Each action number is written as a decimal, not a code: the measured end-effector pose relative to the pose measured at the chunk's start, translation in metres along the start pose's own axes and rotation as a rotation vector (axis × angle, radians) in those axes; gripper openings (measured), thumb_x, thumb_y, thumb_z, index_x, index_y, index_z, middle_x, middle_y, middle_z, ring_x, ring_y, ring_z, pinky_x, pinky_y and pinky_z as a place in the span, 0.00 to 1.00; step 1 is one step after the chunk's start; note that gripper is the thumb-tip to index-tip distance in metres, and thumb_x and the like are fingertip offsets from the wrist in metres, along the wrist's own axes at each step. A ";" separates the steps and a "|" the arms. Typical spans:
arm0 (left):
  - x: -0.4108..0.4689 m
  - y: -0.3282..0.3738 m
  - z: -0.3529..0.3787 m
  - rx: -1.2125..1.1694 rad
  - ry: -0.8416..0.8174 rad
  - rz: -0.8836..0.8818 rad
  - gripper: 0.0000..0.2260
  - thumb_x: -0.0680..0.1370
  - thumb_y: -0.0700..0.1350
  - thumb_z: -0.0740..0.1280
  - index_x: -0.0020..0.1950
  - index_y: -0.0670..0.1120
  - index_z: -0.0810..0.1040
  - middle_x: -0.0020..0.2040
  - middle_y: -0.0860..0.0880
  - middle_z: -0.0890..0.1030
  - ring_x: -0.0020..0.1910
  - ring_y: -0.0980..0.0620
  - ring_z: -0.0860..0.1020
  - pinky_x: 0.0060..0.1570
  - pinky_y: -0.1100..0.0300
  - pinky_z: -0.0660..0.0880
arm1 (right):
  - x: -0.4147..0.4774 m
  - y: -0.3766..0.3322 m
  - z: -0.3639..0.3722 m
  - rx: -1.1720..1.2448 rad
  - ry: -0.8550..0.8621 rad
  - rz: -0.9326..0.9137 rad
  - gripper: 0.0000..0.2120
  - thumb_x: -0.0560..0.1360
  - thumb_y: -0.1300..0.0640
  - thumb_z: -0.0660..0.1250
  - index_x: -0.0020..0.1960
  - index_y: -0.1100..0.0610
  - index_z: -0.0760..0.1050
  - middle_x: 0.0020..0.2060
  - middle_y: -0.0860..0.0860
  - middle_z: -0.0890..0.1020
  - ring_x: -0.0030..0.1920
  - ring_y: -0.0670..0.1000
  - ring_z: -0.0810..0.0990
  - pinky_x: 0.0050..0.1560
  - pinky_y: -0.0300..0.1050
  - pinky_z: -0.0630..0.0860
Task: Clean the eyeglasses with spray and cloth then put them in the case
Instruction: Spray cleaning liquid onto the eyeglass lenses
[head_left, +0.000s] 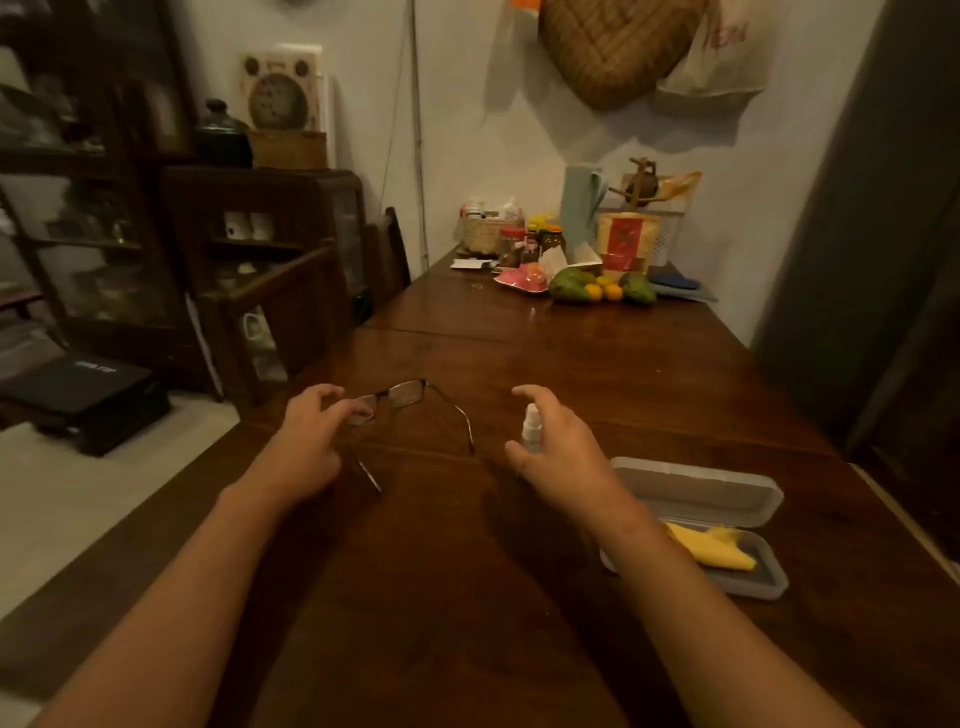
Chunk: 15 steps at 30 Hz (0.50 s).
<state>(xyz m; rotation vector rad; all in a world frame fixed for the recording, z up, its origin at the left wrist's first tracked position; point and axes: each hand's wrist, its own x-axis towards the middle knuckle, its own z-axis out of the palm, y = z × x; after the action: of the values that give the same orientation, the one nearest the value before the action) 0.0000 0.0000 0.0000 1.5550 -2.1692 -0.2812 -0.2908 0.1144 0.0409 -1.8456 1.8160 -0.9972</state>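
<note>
We judge this to be the spraying step, at its very start. Our left hand (311, 426), in the lower centre of the frame, pinches the eyeglasses (410, 410) at their left lens, the fingers closed on the frame edge; the glasses sit open at the middle of the frame, arms spread toward us, and we cannot tell whether they rest on the table (597, 364) or are lifted just off it. Our right hand (556, 447), just right of the glasses, is wrapped around the small white spray bottle (531, 428), held upright with the forefinger arched above the nozzle, not clearly pressing yet.

At the lower right of the frame the case (727, 499) lies open on the table, lid back, and the yellow cloth (711, 551) lies folded inside its tray, untouched.

The next move, as we read it, calls for turning the nozzle toward the lenses, bringing bottle and glasses near one another, and pressing lightly so the mist lands on the glass and not the wood. After that the bottle must go down so the right hand can fetch the cloth.

As for writing: the bottle's label is too small and blurred to read. A bag (722, 57) hanging at the upper right bears red lettering we cannot make out, and the red and gold packet (626, 241) at the far end of the table is likewise illegible.
</note>
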 end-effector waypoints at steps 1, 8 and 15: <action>0.000 -0.003 0.001 0.003 0.003 0.000 0.31 0.70 0.30 0.66 0.61 0.64 0.71 0.73 0.52 0.57 0.75 0.46 0.55 0.66 0.50 0.66 | 0.000 0.000 0.002 -0.006 0.004 0.016 0.29 0.78 0.56 0.68 0.74 0.43 0.60 0.67 0.53 0.71 0.64 0.54 0.73 0.53 0.46 0.76; 0.003 -0.013 0.002 0.026 0.085 -0.006 0.16 0.77 0.41 0.69 0.54 0.63 0.75 0.66 0.52 0.71 0.70 0.46 0.59 0.68 0.45 0.62 | -0.005 0.015 0.024 0.066 0.105 -0.045 0.30 0.80 0.61 0.65 0.76 0.42 0.57 0.62 0.49 0.75 0.53 0.44 0.74 0.42 0.34 0.70; 0.005 -0.007 0.004 0.096 0.210 0.054 0.12 0.75 0.44 0.71 0.56 0.57 0.80 0.65 0.52 0.78 0.72 0.45 0.55 0.70 0.43 0.55 | -0.009 0.018 0.034 0.172 0.078 -0.057 0.28 0.75 0.49 0.72 0.69 0.36 0.64 0.45 0.29 0.72 0.45 0.21 0.70 0.32 0.25 0.68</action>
<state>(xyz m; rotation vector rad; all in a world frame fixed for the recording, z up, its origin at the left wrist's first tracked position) 0.0025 -0.0077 -0.0052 1.5001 -2.0827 0.0037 -0.2795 0.1141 0.0028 -1.7858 1.6701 -1.2218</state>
